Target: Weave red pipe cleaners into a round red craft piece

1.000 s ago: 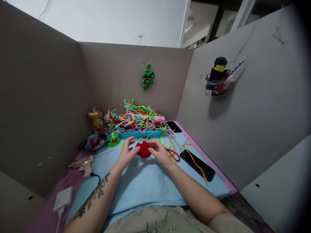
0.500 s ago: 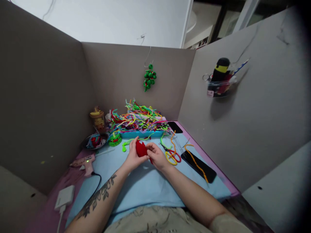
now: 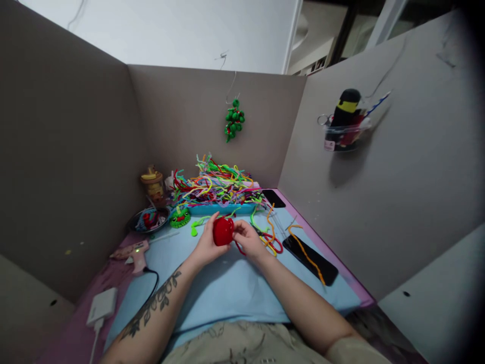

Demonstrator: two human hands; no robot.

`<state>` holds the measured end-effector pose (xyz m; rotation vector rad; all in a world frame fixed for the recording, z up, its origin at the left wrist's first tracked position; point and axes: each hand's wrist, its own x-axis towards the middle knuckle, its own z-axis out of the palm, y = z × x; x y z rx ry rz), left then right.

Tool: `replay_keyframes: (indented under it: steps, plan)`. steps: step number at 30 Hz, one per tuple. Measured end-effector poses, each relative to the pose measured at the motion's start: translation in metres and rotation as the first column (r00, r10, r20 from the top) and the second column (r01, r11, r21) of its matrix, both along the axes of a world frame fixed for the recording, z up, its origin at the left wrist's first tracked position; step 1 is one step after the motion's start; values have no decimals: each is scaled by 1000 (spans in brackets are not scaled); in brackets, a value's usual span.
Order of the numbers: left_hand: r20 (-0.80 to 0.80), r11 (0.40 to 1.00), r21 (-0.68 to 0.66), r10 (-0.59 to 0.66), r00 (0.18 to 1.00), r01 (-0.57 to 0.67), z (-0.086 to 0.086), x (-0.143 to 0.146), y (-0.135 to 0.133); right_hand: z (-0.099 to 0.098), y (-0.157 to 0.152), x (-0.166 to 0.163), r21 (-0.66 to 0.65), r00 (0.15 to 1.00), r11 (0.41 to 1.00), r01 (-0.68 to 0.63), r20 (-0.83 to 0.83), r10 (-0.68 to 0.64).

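Observation:
A rounded red fuzzy piece (image 3: 223,231), like a small hollow ball, is held over the blue cloth (image 3: 220,298). My left hand (image 3: 207,245) wraps round it from the left, thumb below. At its right edge the fingers of my right hand (image 3: 247,238) are pinched together. A red strand (image 3: 240,248) trails out beneath that hand; its upper part is hidden by the fingers. Just right of my right hand lie scissors (image 3: 273,243) with red and yellow handles. Behind my left hand is a bright green chenille stem (image 3: 194,230).
A blue tray (image 3: 212,209) piled with colourful chenille stems (image 3: 215,184) stands at the back. Left are a green frog-like piece (image 3: 179,217), a dark bowl (image 3: 132,222) and a pink glue gun (image 3: 138,253). Right, an orange stem (image 3: 308,258) crosses a black phone (image 3: 326,268). Grey panels enclose the desk.
The red piece has turned in my left hand, so more of its rounded side and rim shows. My right hand has shifted slightly right, and the red strand below it shows more.

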<state>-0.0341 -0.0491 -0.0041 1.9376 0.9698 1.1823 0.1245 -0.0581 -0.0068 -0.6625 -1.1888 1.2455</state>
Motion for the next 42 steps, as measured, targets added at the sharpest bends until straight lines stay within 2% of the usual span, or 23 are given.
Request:
replay_keyframes:
  steps: [4,8,12,17,20,26,36,42]
  plan:
    - [3,998,-50,-24,1000,24,1,-3,1,1,2,12,73,978,995,66,194,-79]
    - [-76,999,1,32,997,-32,0,-2,3,4,-1,13,124,959,987,105,250,-133]
    - [-137,995,52,90,987,-84,-3,-1,4,7,-6,6,220,898,955,199,349,-268]
    - [-129,996,57,74,989,-67,-6,0,3,10,-10,-1,217,847,933,286,397,-352]
    - [-97,999,29,28,995,-25,-5,1,1,8,-9,-2,163,880,946,279,351,-320]
    - [-47,999,0,-51,998,51,-2,2,-3,2,-5,-4,19,972,978,207,113,-208]
    - [-156,993,64,-91,984,102,-3,1,-4,-1,-1,-1,-170,990,985,15,-138,-39]
    - [-184,989,97,-96,978,115,-2,3,-7,4,-2,1,-230,979,973,21,-191,-66]
